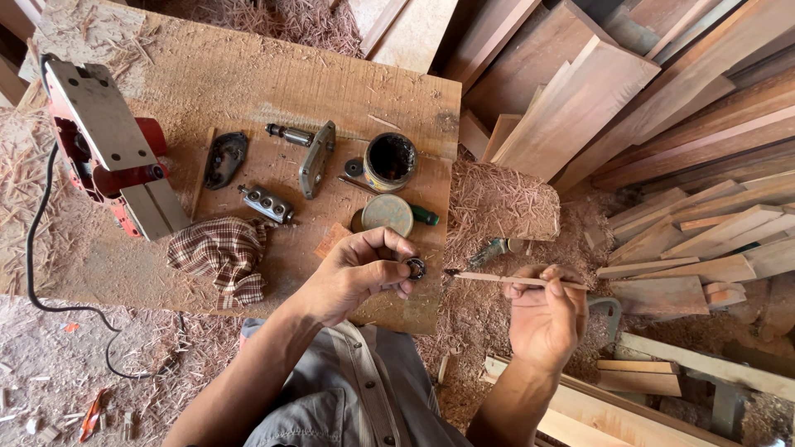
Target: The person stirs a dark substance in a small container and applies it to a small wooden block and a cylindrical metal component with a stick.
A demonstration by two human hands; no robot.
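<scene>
My left hand (pixel 358 273) pinches a small round metal bearing (pixel 416 268) between thumb and fingers, just over the front edge of a wooden board (pixel 248 91). In my right hand (pixel 542 319) is a thin wooden stick (pixel 497 278), held like a pen, with its dark greasy tip pointing left and almost touching the bearing. Farther back on the board stand an open tin of dark grease (pixel 391 161) and its round lid (pixel 387 213).
A red electric planer (pixel 112 153) lies upside down at the left, its black cord (pixel 37 248) trailing off. A checked rag (pixel 222 255), several dismantled metal parts (pixel 267 204) and a green-handled screwdriver (pixel 424 217) lie on the board. Stacked planks (pixel 662 108) fill the right; wood shavings (pixel 497 207) cover the floor.
</scene>
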